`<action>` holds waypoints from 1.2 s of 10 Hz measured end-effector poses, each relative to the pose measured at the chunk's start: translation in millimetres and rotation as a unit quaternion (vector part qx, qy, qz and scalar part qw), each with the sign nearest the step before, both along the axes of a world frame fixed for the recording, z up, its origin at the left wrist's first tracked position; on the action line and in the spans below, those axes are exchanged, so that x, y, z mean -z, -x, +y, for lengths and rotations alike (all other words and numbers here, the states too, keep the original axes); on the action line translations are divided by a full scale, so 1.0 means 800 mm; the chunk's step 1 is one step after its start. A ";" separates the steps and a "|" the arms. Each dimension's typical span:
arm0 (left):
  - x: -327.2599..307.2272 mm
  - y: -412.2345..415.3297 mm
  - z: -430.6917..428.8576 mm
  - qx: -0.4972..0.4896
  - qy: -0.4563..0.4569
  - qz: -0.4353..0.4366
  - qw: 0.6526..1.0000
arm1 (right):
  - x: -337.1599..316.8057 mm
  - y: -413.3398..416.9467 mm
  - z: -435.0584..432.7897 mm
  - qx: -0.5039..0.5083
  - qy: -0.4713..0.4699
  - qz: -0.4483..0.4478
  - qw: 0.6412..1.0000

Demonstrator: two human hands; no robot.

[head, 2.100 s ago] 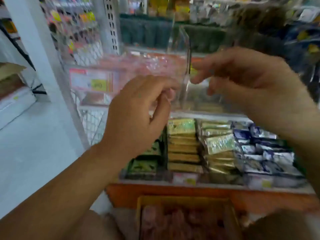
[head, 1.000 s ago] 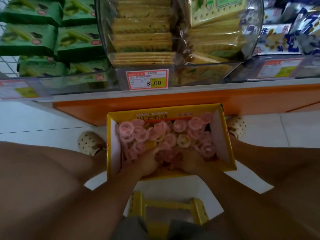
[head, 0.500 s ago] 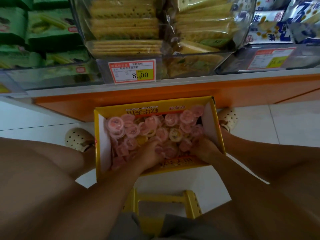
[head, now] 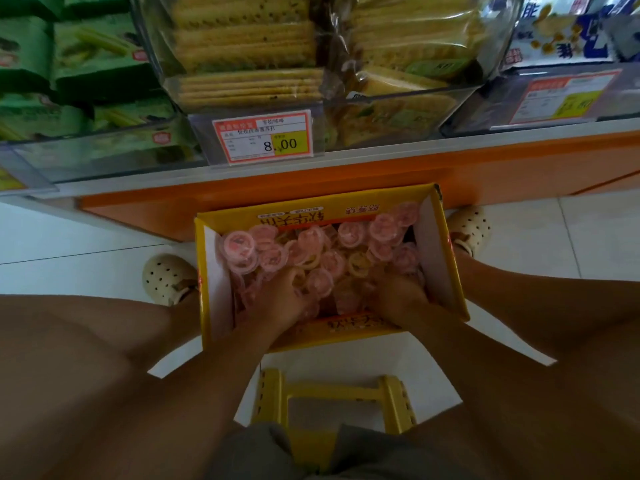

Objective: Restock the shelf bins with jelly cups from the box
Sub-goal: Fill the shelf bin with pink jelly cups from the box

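Note:
A yellow cardboard box [head: 446, 271] stands open on the floor between my feet, heaped with several pink jelly cups [head: 242, 249] and a few yellow ones. Both hands are down in the near half of the box. My left hand [head: 284, 299] is dug into the cups with its fingers curled round some of them. My right hand [head: 398, 292] is pushed in beside the right wall, fingers buried among cups. The fingertips of both hands are hidden by the pile.
A low shelf with an orange base [head: 346, 178] runs just behind the box. On it sit a clear bin of cracker packs [head: 249, 53] with a price tag [head: 263, 136], green snack packs [head: 86, 64] at left and blue packs [head: 571, 36] at right. I sit on a yellow stool [head: 332, 389].
Two seconds ago both hands were up at the clear shelf bin; my view has since dropped to the box. Over the last second both hands stayed in the cups, shifting slightly.

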State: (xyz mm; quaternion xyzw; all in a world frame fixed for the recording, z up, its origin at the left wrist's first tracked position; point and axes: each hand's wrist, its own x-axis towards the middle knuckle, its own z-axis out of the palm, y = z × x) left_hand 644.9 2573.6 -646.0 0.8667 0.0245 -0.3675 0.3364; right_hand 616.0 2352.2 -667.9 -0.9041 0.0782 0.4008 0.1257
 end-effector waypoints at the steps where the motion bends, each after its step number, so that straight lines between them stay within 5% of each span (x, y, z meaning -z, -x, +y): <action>1: 0.011 -0.004 -0.002 0.073 -0.019 -0.032 0.997 | 0.001 0.000 -0.002 -0.061 -0.007 -0.026 0.998; 3: 0.029 -0.002 -0.017 0.086 -0.084 -0.098 0.988 | -0.039 -0.011 0.010 -0.061 -0.098 0.043 0.992; 5: 0.023 -0.011 -0.021 0.113 -0.082 -0.104 0.985 | -0.043 -0.014 0.009 0.064 -0.196 0.054 0.977; 7: -0.030 -0.035 -0.006 0.006 0.057 0.050 0.997 | -0.049 -0.023 -0.001 -0.025 -0.182 -0.062 0.981; 10: -0.084 -0.018 -0.002 -0.065 0.194 0.118 0.972 | -0.147 -0.009 0.047 0.225 -0.339 -0.066 0.911; 11: -0.118 -0.008 0.003 -0.066 0.217 0.104 0.968 | -0.173 -0.010 0.057 0.159 -0.367 -0.097 0.911; 12: -0.143 -0.005 0.015 -0.066 0.209 0.074 0.973 | -0.191 -0.001 0.068 0.090 -0.455 -0.169 0.870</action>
